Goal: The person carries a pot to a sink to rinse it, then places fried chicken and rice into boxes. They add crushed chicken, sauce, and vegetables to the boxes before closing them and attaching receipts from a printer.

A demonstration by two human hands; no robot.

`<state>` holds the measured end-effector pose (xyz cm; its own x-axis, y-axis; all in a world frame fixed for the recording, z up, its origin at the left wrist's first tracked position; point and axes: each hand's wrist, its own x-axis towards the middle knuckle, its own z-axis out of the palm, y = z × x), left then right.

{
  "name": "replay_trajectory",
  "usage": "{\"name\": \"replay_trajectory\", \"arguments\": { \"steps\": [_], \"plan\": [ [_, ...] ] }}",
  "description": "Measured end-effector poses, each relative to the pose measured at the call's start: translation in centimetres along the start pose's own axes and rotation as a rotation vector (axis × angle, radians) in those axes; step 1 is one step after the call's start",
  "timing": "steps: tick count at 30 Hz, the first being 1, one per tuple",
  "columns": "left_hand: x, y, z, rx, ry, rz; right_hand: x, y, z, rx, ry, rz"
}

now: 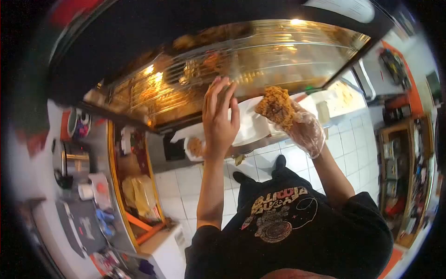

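Observation:
In a clear plastic glove, my right hand [306,132] is closed around a piece of fried chicken [275,109], brown and crumbly on the outside. My left hand [219,116] is bare and raised before the glass display warmer [251,60], its fingers stretched out with nothing in them. Wire racks with food show inside the lit warmer. Beneath my hands, white paper or packaging [248,125] lies along the counter. A white container with brown food [195,146] sits just below my left wrist.
At left stand a wooden-framed cabinet [114,172] holding a yellowish bag [138,195], and a metal pot [76,160]. A wooden shelf [409,176] with goods is at right. White floor tiles [176,190] lie below the counter.

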<state>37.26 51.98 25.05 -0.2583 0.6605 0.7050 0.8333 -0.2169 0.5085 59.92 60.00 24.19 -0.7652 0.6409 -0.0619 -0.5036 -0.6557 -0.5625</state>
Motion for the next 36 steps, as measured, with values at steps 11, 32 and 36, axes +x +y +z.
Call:
{"name": "replay_trajectory", "arguments": {
  "steps": [11,32,36],
  "plan": [
    [6.7,-3.5,14.6,0.769,0.222,0.523,-8.9,-13.9,-14.5,0.109,0.314,-0.354],
    [-2.9,2.8,-2.0,0.358,-0.549,-0.870,16.7,-37.7,-43.8,-1.885,0.848,-0.094],
    [-17.1,1.3,-5.0,0.027,-0.522,-1.270,21.0,-43.4,-43.9,-1.995,0.740,-0.019]
  ]
}}
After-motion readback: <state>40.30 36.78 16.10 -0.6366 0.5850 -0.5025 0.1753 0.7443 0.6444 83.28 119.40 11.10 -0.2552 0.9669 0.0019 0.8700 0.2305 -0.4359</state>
